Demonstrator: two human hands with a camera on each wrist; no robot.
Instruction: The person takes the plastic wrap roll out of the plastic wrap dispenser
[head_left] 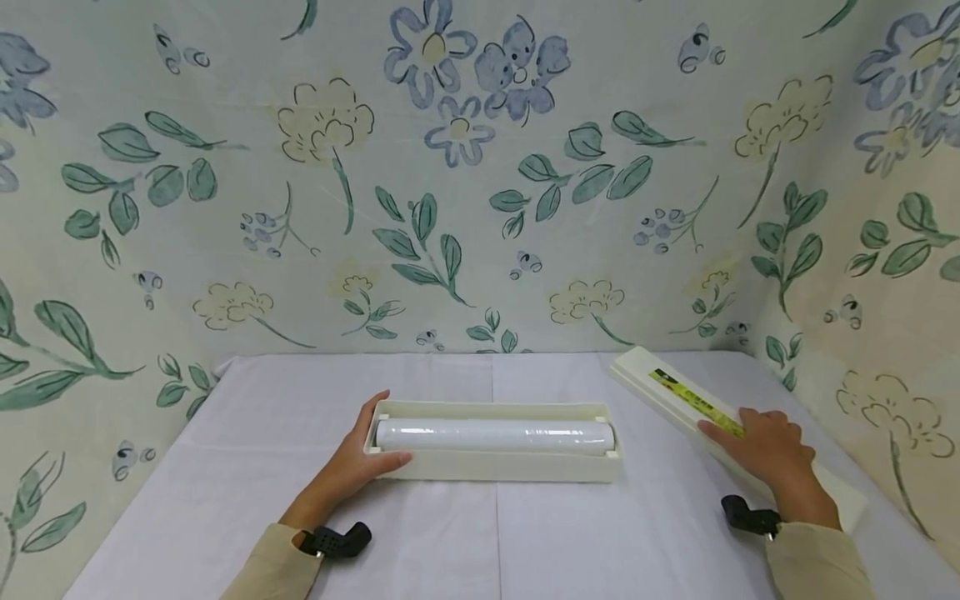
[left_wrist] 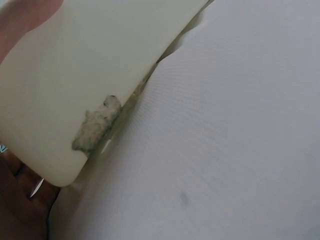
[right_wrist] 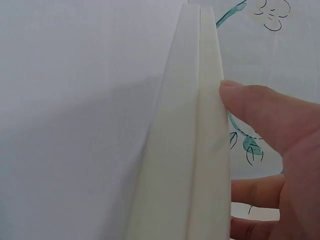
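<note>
A long cream cling film dispenser box point(head_left: 502, 468) lies on the table in the head view, its top off. Inside it rests a white, shiny roll of cling film point(head_left: 487, 435). My left hand point(head_left: 354, 460) grips the box's left end, thumb over the front wall and fingers behind. Up close, the left wrist view shows the box's wall point(left_wrist: 95, 50) with a grey patch point(left_wrist: 97, 125) near its lower edge. At the right, my right hand point(head_left: 776, 450) holds the long cream lid point(head_left: 641, 371), which slants across the table and bears a yellow-green label point(head_left: 693, 400).
A white cloth point(head_left: 427, 542) with a crease down its middle covers the table. Behind and to both sides hangs floral fabric point(head_left: 465, 208). Each wrist wears a black device point(head_left: 341, 540).
</note>
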